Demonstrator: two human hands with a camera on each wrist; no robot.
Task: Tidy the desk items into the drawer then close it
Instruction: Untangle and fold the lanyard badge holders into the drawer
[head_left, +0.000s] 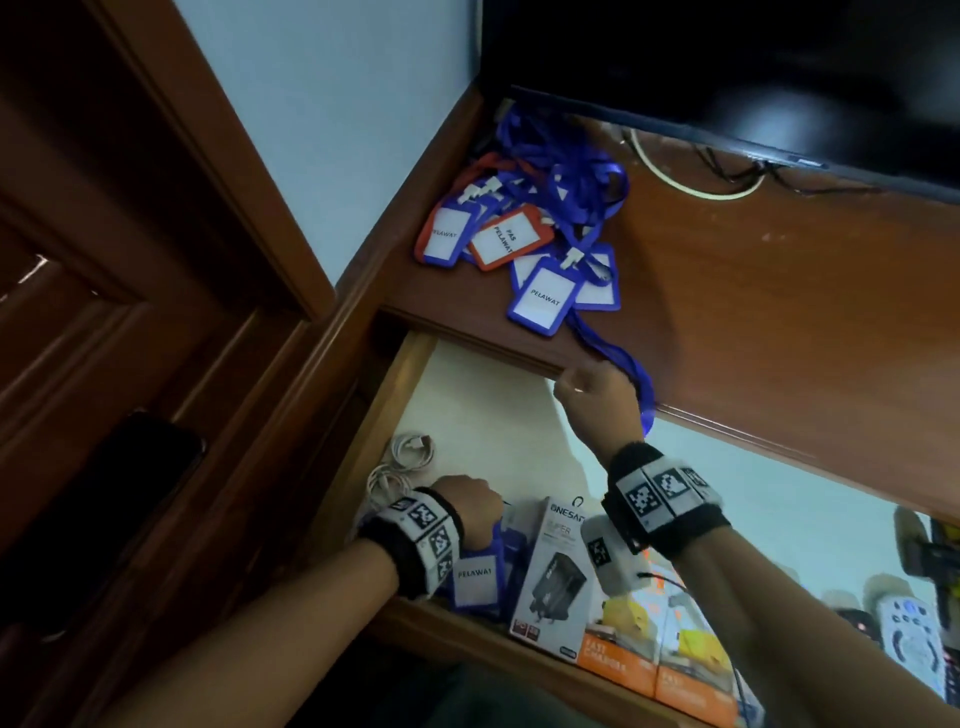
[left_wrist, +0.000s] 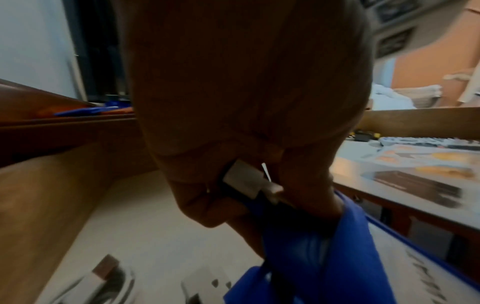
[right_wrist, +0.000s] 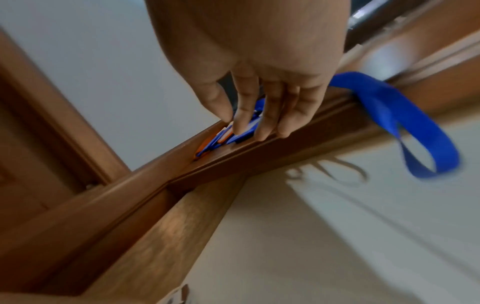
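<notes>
Blue-framed badge holder (head_left: 475, 582) marked PELAWAT hangs inside the open drawer (head_left: 410, 384), held from above by the left hand (head_left: 465, 506), whose grip is curled round the white clip (left_wrist: 246, 181) and the bunched blue lanyard (left_wrist: 306, 242) at the badge's top. It sits at the drawer's front left, just beside a white ONESAT charger box (head_left: 556, 577) and near a coil of white cables (head_left: 400, 462) on the pale drawer liner.

On the brown tabletop (head_left: 753, 291) above, a heap of badge holders (head_left: 514, 244), blue and orange, lies tangled with blue lanyards toward the back left corner. One lanyard loop (right_wrist: 405, 127) trails over the tabletop's front edge and dangles above the drawer. The right hand (head_left: 597, 400) is at that front edge, its fingers (right_wrist: 270, 115) relaxed and nearly straight, holding nothing, the tips pointing toward the heap.

Orange boxes (head_left: 654, 665) and remote controls (head_left: 904, 634) fill the drawer's right side. A dark screen (head_left: 727, 67) stands at the back of the tabletop.
</notes>
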